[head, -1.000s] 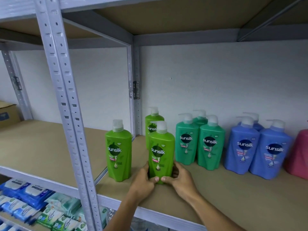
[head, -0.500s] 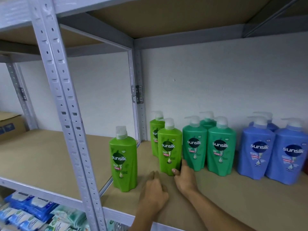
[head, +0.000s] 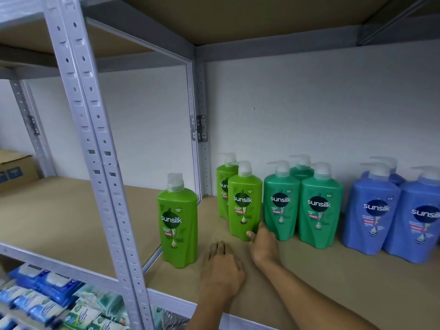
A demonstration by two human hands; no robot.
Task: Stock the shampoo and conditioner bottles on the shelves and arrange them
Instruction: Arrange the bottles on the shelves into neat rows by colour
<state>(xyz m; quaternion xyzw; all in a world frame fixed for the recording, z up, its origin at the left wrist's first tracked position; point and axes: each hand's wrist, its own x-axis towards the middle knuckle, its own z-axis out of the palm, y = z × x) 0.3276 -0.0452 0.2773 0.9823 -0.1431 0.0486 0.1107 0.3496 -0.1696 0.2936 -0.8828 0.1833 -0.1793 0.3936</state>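
Right hand at base of front lime bottle, thumb on its lower front, fingers apparently wrapped round the right side but hidden in the gap beside the teal bottle. Reads as a light hold for nudging into line, not lifting.

Left hand flat on shelf board, fingers relaxed and spread, holding nothing; probably parked as a brace.

Front lime bottle upright, directly ahead of a second lime, just beside the teal pair, label facing out. Colour blocks running lime, teal, blue, two deep.

Stray lime bottle alone near the front edge, well apart from its group, close to the post. Likely next to tuck in left of the lime pair.

Risk: tall pump bottles, a push at the base could tip one.
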